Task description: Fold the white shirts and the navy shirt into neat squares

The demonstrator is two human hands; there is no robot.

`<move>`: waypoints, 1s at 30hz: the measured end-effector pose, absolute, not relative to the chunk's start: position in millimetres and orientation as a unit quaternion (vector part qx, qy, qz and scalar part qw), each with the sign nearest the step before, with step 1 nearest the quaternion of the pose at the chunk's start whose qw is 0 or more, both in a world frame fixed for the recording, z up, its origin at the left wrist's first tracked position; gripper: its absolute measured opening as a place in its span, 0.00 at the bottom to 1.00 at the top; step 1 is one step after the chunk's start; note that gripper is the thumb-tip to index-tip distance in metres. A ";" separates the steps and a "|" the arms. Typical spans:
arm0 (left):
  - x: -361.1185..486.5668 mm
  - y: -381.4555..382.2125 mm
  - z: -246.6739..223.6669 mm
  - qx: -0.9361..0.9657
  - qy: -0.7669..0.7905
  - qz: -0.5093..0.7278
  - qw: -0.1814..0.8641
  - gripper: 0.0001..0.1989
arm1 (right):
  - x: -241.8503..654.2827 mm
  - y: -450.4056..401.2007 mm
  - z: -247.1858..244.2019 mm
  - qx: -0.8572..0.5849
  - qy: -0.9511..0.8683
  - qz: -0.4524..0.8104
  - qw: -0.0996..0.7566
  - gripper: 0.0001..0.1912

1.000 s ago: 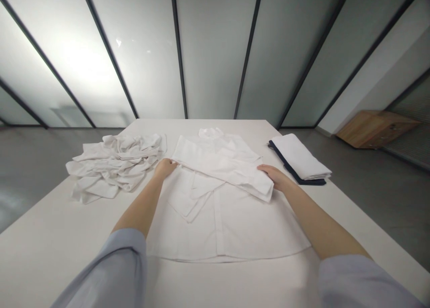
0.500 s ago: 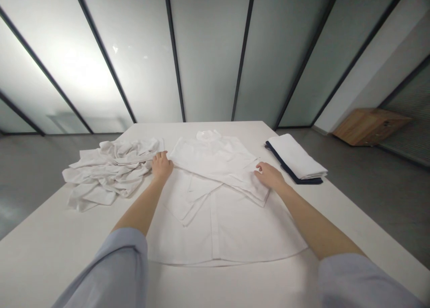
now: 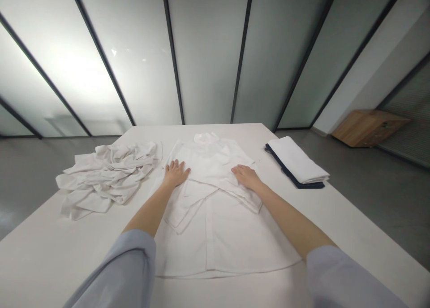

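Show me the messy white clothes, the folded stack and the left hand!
Crumpled white clothes (image 3: pixel 107 175), head view, on the middle folds.
Folded white stack (image 3: pixel 297 160), head view, on its top.
Left hand (image 3: pixel 175 173), head view, on its back.

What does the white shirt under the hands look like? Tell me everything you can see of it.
The white dress shirt looks like plain cotton and lies flat on the white table, with its collar at the far end, its curved hem nearest the person and its placket down the middle. Its upper part is folded over in creased layers. The left hand and right hand rest palms down on it.
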State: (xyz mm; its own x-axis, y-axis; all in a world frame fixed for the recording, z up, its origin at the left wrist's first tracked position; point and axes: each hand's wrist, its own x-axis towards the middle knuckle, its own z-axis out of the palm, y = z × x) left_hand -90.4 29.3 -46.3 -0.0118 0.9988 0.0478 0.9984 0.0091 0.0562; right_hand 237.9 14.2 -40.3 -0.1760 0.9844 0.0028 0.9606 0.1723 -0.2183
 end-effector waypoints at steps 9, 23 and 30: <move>-97.8 29.5 -45.5 0.671 0.741 0.026 -0.015 0.33 | 263.6 5.3 -56.2 -0.634 -0.770 0.053 0.049 0.28; -95.1 34.9 -2.1 0.653 0.747 0.109 -0.058 0.22 | 296.7 32.4 -10.8 -0.733 -0.670 0.043 0.110 0.21; -103.7 83.6 -17.9 0.609 0.783 0.126 0.010 0.20 | 289.3 82.6 -21.6 -0.765 -0.629 0.087 0.110 0.22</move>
State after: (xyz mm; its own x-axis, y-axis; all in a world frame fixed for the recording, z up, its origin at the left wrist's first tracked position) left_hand -103.7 83.6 -17.9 -0.2591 0.9560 0.1373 0.9508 0.2274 0.2103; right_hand 289.3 82.6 -21.6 0.1932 0.9811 0.0054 0.9427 -0.1841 -0.2782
